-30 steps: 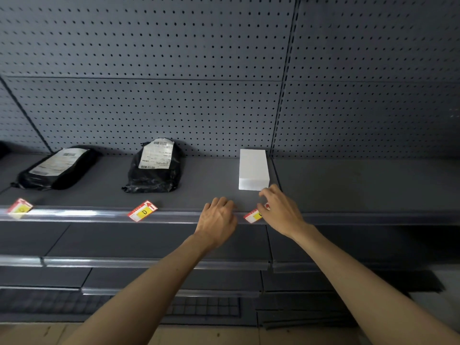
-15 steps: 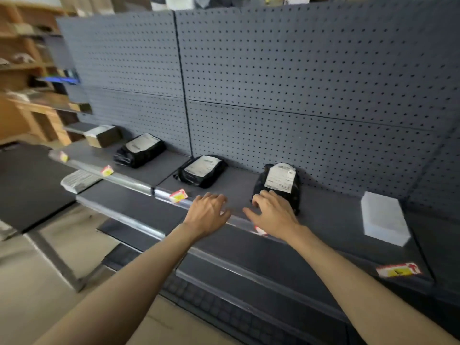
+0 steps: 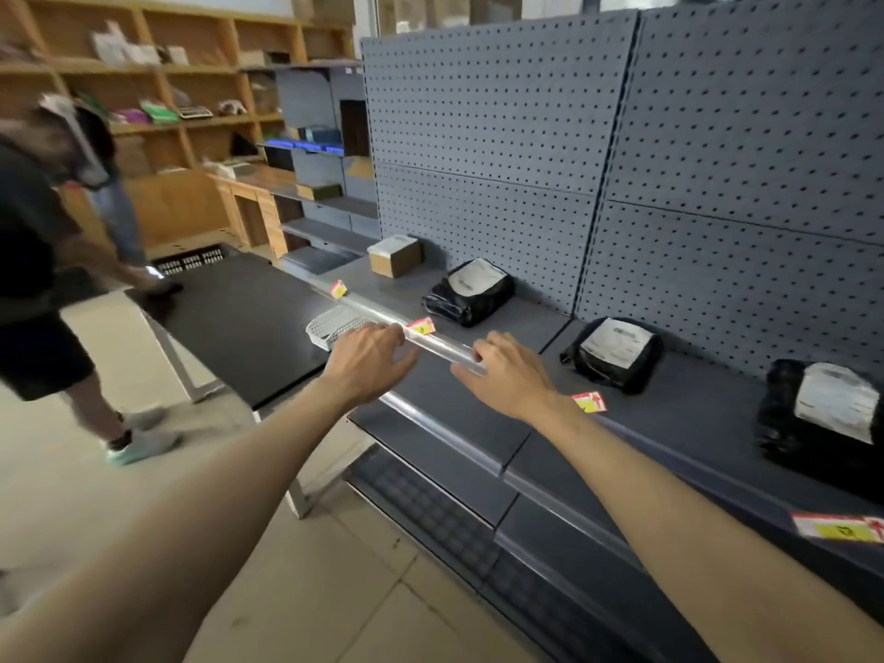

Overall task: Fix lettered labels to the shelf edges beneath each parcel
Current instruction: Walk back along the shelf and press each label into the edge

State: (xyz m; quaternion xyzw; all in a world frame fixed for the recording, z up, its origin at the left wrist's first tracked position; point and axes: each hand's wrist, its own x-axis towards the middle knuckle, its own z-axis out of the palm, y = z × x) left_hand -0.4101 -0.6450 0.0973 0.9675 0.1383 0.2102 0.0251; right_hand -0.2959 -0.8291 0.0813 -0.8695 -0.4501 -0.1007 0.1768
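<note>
A grey shelf runs from far left to near right, with a clear strip along its front edge. On it stand a brown cardboard box and three black parcels with white slips. Red-and-yellow labels sit on the edge below them. My left hand hovers open near the strip, left of the second label. My right hand is open over the edge, fingers spread, holding nothing.
A white mesh basket rests on a black table left of the shelf. Another person stands at far left on the tiled floor. Wooden shelving fills the back. Lower grey shelves jut out below.
My view has swung left along the shelf, away from the white box. Both hands left the label there and moved left with me, empty.
</note>
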